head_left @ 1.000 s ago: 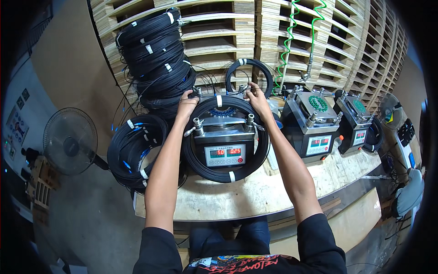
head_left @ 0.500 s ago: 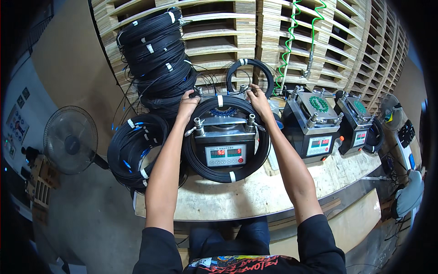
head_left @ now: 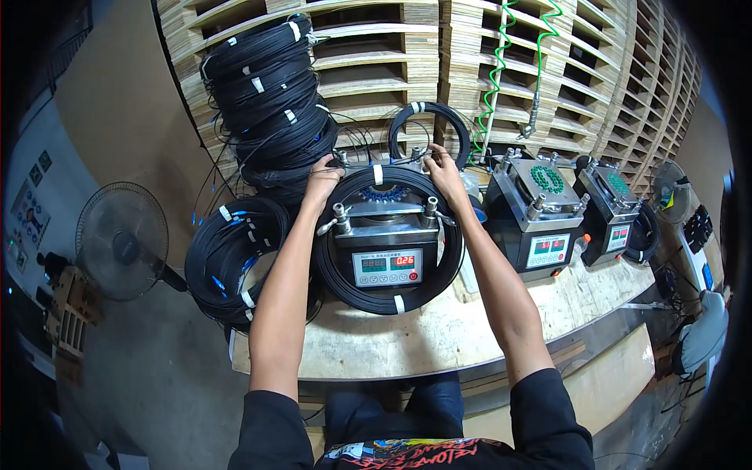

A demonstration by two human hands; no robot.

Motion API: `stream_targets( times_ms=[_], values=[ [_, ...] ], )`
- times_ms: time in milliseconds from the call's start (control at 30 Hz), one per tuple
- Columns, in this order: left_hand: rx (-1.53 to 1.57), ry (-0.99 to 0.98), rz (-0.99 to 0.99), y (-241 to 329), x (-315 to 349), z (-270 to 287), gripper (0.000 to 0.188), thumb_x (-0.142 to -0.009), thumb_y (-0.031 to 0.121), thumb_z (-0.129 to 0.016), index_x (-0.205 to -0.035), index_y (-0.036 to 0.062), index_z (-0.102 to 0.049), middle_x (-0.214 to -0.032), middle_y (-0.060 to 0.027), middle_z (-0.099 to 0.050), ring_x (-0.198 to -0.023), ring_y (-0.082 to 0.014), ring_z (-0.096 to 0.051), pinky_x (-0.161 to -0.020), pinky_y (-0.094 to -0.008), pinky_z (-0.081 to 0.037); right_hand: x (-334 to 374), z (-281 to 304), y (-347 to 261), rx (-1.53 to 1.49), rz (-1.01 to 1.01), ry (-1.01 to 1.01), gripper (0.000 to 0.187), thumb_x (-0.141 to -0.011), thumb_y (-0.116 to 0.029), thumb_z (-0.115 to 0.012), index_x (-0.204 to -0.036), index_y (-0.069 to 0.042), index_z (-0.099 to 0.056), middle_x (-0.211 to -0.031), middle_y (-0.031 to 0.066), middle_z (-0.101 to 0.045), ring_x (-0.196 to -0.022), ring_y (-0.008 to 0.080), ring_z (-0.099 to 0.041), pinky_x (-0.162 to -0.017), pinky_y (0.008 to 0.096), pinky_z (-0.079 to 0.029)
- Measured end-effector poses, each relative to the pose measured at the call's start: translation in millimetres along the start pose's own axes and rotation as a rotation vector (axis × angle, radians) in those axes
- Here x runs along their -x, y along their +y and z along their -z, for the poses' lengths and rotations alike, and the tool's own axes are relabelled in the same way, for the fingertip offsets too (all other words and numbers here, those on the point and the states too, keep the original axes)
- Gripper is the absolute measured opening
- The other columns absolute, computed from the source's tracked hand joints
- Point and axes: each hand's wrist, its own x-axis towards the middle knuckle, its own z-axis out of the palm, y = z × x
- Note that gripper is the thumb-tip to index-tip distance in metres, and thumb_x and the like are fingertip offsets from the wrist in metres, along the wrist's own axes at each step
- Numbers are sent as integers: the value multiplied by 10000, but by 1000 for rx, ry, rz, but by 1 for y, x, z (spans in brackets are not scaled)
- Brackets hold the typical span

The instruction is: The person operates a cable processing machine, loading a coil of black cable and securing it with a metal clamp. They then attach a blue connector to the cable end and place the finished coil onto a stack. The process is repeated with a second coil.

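Both my arms reach around a black cable coil (head_left: 323, 266) that hangs upright on the front of a metal-topped machine (head_left: 389, 230). White tape binds the coil. My left hand (head_left: 323, 180) is closed at the machine's rear left corner. At its rear right corner, beside a metal post, my right hand (head_left: 444, 177) has its fingers bent together. What the fingers grip at either corner is too small to make out. A ring of blue connectors (head_left: 384, 192) sits on the machine's top, partly behind the coil. Its front panel (head_left: 388, 268) shows lit red digits.
Left of the machine lies another cable coil (head_left: 205, 266), with a tall coil stack (head_left: 270, 102) behind it. A smaller coil (head_left: 464, 133) leans at the back. Two similar machines with green rings (head_left: 547, 179) stand rightward on the wooden table (head_left: 352, 345). A fan (head_left: 123, 243) is far left.
The digits on the front machine's panel have changed, and its left readout has gone dim. The middle machine's readout differs too. My hands and the coil stay in place.
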Motion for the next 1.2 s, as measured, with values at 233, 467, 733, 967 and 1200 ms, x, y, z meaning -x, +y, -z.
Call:
stream_targets(
  times_ms=[233, 467, 733, 967, 1200],
  values=[
    [-60, 62, -15, -24, -15, 11, 517, -783, 136, -728, -1271, -6, -633, -1099, -159, -681, -970, -214, -659, -907, -306, -495, 1, -7, -8, -45, -5, -52, 442, -980, -188, -585, -1405, -80, -529, -829, 128, -692, -769, 189, -659, -753, 336, -512],
    [-42, 79, -52, -9, -5, 0, 428, -799, 52, -697, -1220, 12, -633, -894, -67, -706, -806, -118, -642, -763, -252, -493, 2, 0, -6, -79, 19, -64, 460, -955, -113, -545, -1410, -54, -511, -862, 133, -699, -810, 177, -657, -770, 324, -508],
    [7, -11, 29, 5, 2, -1, 622, -768, 103, -710, -1359, -25, -564, -1048, -142, -713, -974, -196, -664, -901, -307, -496, 3, 3, -5, 11, -27, -5, 464, -952, -168, -585, -1399, -63, -524, -861, 142, -688, -789, 187, -650, -751, 336, -510],
    [-98, 28, 14, -23, -17, 3, 533, -797, 166, -738, -1294, 11, -623, -1305, -204, -599, -1169, -255, -596, -982, -327, -460, 6, 3, -12, -13, -40, -43, 453, -961, -155, -572, -1405, -73, -524, -839, 136, -696, -790, 182, -657, -759, 332, -517],
    [-100, 94, -66, -19, -10, 0, 476, -809, 52, -690, -1274, -7, -604, -907, -73, -704, -808, -128, -644, -781, -261, -499, 6, 2, -11, -101, 7, -85, 462, -954, -108, -543, -1413, -72, -501, -867, 141, -702, -797, 175, -656, -780, 317, -510]
  ],
)
